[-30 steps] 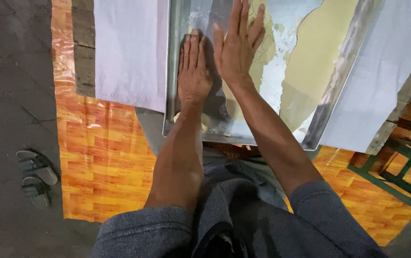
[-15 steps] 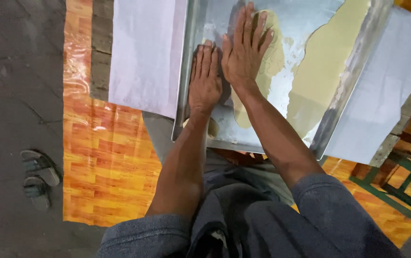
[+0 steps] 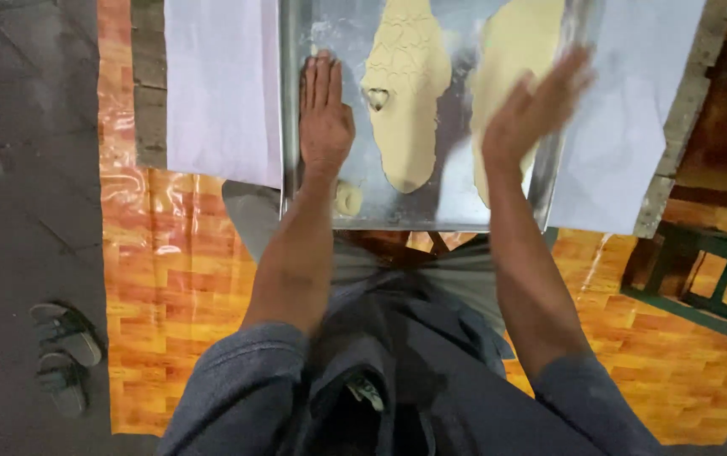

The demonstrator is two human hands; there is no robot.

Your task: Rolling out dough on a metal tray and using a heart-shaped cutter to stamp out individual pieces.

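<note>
Fingers of both hands were spread flat, holding nothing: left hand (image 3: 324, 114) pressed on the tray (image 3: 456, 215), right hand (image 3: 528, 114) raised, blurred. Dough sheet (image 3: 407, 84) lay mid-tray, likely soft, tearable; lift by edges. Small dough ball (image 3: 348, 198) sat near the wrist.

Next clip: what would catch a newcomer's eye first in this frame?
Two pale sheets of rolled dough on a metal tray at top centre, the left sheet scored with cut shapes and a small heart-shaped cutter sitting on it. The left hand lies flat on the tray beside it, while the right hand is raised and blurred over the right sheet. White paper sheets flank the tray, and sandals sit lower left.
</note>
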